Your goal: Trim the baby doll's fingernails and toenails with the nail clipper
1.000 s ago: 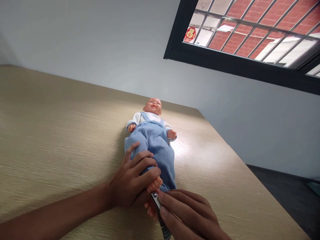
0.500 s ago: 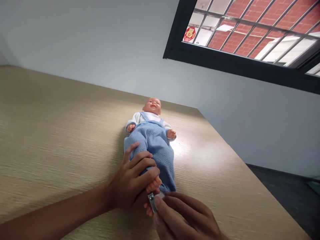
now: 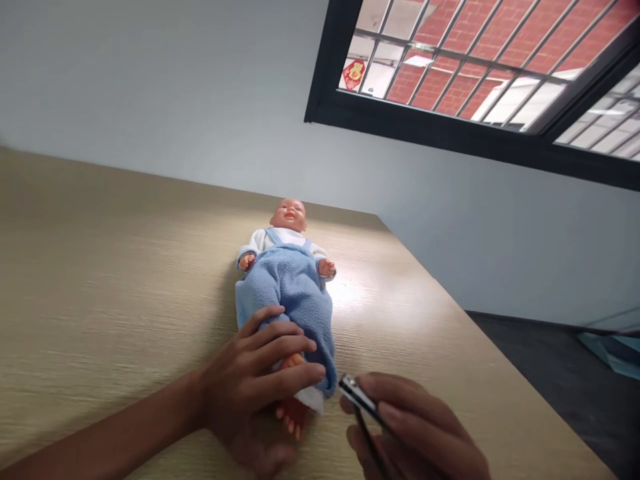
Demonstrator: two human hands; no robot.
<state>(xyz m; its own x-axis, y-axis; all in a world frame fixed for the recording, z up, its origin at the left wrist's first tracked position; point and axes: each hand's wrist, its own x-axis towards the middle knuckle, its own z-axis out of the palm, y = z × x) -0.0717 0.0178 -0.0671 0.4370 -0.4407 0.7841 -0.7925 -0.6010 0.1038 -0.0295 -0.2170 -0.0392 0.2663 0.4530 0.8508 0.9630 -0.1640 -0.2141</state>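
Note:
A baby doll [image 3: 285,280] lies on its back on a wood-grain table [image 3: 125,300], dressed in a white top and blue fleece overalls [image 3: 285,300]. My left hand [image 3: 255,373] rests across the doll's lower legs, its fingers wrapped over the fleece. One bare plastic foot [image 3: 293,415] sticks out below that hand, and a scrap of white cloth [image 3: 310,399] shows beside it. To the right, my right hand [image 3: 415,427] pinches a metal nail clipper [image 3: 357,398], a little apart from the doll.
The table's right edge runs diagonally down to a dark floor [image 3: 540,360], with a teal object [image 3: 610,353] at the far right. Behind the table rises a grey wall [image 3: 175,87]. A black-framed barred window [image 3: 450,73] shows red brick outside.
My right hand has drawn the clipper rightward, away from the doll's foot. My left hand has shifted on the legs, and the whole view has swung slightly.

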